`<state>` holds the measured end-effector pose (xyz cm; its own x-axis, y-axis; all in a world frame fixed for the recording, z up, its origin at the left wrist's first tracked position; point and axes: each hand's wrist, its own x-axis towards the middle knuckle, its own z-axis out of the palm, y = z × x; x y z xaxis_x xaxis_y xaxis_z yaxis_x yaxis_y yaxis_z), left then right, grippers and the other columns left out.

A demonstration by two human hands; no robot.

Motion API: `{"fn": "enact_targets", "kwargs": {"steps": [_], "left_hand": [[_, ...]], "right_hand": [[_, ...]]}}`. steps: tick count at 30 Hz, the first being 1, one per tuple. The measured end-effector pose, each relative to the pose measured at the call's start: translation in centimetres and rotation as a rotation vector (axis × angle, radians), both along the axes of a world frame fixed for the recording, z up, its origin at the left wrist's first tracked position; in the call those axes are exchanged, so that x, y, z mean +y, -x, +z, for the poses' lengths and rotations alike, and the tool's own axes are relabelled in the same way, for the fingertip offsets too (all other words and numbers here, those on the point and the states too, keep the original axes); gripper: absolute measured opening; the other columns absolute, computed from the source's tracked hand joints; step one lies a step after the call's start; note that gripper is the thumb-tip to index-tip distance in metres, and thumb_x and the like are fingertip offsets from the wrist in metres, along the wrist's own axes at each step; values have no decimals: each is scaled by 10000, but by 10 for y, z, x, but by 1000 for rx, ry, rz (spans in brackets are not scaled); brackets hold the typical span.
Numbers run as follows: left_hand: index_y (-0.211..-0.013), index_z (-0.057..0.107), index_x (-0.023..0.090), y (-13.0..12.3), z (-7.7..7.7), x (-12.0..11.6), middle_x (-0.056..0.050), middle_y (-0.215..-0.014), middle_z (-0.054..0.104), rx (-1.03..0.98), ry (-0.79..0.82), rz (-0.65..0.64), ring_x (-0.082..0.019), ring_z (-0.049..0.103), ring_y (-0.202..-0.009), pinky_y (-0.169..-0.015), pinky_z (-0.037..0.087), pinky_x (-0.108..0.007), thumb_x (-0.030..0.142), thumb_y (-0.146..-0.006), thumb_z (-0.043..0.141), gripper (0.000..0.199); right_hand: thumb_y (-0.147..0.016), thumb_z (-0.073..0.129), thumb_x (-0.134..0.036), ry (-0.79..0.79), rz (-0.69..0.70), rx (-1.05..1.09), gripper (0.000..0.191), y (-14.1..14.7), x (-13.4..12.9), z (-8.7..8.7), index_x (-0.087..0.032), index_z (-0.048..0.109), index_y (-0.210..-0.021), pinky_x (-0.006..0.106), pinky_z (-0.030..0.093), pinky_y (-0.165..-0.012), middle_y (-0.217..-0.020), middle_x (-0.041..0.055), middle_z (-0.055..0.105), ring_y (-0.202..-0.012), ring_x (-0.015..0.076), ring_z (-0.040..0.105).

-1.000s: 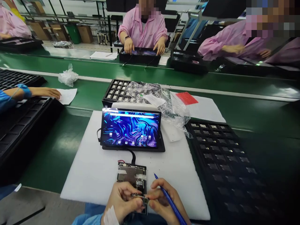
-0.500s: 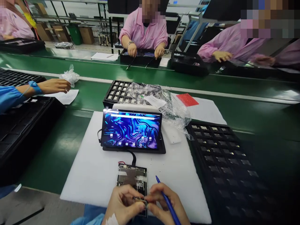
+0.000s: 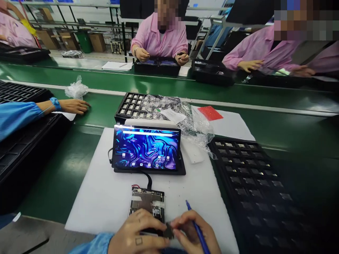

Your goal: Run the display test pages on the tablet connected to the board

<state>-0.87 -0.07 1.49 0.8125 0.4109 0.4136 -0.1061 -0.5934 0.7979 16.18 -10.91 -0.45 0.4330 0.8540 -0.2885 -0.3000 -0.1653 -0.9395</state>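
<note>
My left hand (image 3: 140, 233) lies over the lower part of an open circuit board unit (image 3: 147, 201), its fingers pinched at a small dark part (image 3: 168, 231). The fingertips of my right hand (image 3: 196, 229) meet the same part from the right. A blue pen-like tool (image 3: 197, 227) also rests in my right hand, its tip pointing up and forward. A black cable runs from the unit to a lit tablet (image 3: 147, 148) propped on a black stand. My left hand hides the unit's lower end.
A white foam mat (image 3: 92, 190) lies beneath the unit. Compartment trays stand right (image 3: 254, 183) and behind the tablet (image 3: 129, 106), the latter partly under bubble wrap (image 3: 196, 127). At left, another person's hand (image 3: 75, 106) extends beside a black tray (image 3: 29, 148). People in pink sit opposite.
My left hand has turned more palm-down and shifted left; the small part now shows between both hands. The person's hand at left moved right and down, away from the crumpled plastic.
</note>
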Motion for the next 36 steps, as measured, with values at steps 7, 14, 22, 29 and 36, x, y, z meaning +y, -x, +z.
{"fn": "enact_targets", "kwargs": {"steps": [7,14,22,29,36], "left_hand": [[-1140,595,173,-8,-20,12,-95,-1026,652,150,-171,286,-178,604,-955,-849,502,-286,90,-928,441,275],[-1128,579,165,-12,-27,9,-96,-1047,628,260,-291,307,-194,578,-949,-825,503,-325,125,-949,407,251],[-1148,550,165,-11,-30,9,-96,-1081,604,284,-276,291,-201,549,-973,-847,478,-345,85,-936,402,270],[-1150,546,163,-12,-26,10,-95,-1075,596,267,-292,281,-196,540,-970,-834,473,-330,89,-943,386,271],[-1166,558,160,-13,-26,8,-105,-1063,579,286,-347,289,-213,532,-964,-822,503,-359,88,-930,404,290]], "right_hand": [[-732,761,-228,-95,-270,-280,160,-9,21,-24,-222,609,-781,215,576,-761,-785,15,726,-763,161,720],[-802,657,-224,-61,-138,-610,27,-9,20,-33,-212,636,-813,256,603,-703,-775,34,734,-720,190,732],[-807,644,-206,-90,-118,-674,27,-10,20,-31,-213,623,-824,243,611,-675,-765,29,740,-697,184,738],[-809,632,-151,-139,-104,-735,70,-12,22,-28,-218,624,-831,231,608,-699,-777,20,747,-703,175,743],[-826,610,-149,-140,-99,-707,77,-12,23,-25,-226,613,-816,210,598,-718,-824,19,768,-740,175,750]]}}
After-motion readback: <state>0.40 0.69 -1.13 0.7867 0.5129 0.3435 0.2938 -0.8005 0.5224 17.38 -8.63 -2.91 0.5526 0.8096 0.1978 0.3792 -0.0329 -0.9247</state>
